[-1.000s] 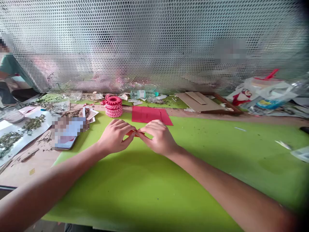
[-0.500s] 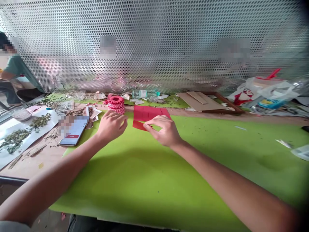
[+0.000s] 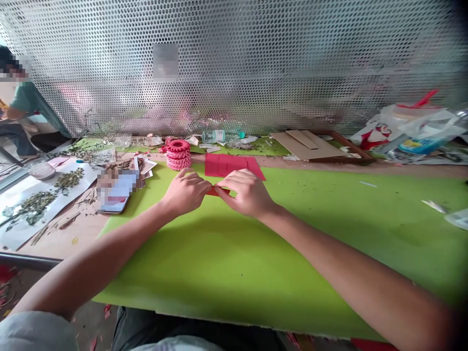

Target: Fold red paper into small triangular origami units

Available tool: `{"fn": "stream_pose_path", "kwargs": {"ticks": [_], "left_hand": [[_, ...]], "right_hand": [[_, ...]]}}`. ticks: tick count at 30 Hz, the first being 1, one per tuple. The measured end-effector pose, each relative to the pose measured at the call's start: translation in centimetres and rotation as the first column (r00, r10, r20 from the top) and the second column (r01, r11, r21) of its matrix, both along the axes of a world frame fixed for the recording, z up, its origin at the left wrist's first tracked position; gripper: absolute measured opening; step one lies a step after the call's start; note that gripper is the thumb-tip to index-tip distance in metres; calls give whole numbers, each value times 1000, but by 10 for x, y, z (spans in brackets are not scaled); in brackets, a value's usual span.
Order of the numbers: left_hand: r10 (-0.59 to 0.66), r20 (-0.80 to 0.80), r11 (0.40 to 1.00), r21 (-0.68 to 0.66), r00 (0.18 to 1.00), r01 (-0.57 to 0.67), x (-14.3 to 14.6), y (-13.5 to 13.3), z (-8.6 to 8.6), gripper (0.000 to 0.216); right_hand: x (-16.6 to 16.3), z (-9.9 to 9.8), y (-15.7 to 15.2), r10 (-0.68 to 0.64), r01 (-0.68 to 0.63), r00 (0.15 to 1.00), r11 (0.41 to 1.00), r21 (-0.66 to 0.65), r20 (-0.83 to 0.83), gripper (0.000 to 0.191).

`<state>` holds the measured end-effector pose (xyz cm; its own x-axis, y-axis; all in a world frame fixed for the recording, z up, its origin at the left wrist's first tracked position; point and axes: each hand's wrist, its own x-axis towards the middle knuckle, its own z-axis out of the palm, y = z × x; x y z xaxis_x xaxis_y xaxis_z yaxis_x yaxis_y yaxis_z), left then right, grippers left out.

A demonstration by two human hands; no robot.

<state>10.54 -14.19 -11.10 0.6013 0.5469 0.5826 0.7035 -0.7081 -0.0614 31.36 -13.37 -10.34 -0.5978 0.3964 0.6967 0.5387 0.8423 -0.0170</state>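
Note:
Both of my hands meet over the green table surface, pinching a small red paper piece between them. My left hand grips its left end with closed fingers. At the other end, my right hand has thumb and fingers closed on the same paper, hiding much of it. Just behind the hands lie flat red paper sheets, side by side or overlapping. A stack of pink-red toothed paper rings stands beyond my left hand.
On the left are a phone and dried plant bits on a white sheet. A plastic bottle lies along the perforated metal panel. Cardboard pieces and plastic bags sit at back right. A person sits far left.
My left hand has moved right and taken hold of the red paper piece, which my right hand was holding alone. The paper now shows as a narrower strip between the hands.

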Motion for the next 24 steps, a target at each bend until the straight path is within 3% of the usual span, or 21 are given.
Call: {"fn": "stream_pose_path", "kwargs": {"ticks": [6, 12, 18, 24], "left_hand": [[10, 42, 999, 38, 999, -12, -18, 7, 3, 24], [88, 111, 994, 51, 990, -94, -31, 16, 4, 25], [4, 18, 999, -47, 1000, -3, -14, 5, 0, 26], [-33, 6, 996, -82, 999, 33, -8, 3, -2, 29]], "right_hand": [[14, 3, 12, -33, 30, 997, 998, -48, -66, 16], [29, 9, 17, -112, 81, 978, 981, -177, -175, 19], [1, 2, -3, -20, 28, 998, 989, -147, 59, 21], [2, 0, -2, -75, 86, 984, 994, -65, 162, 25]]}}
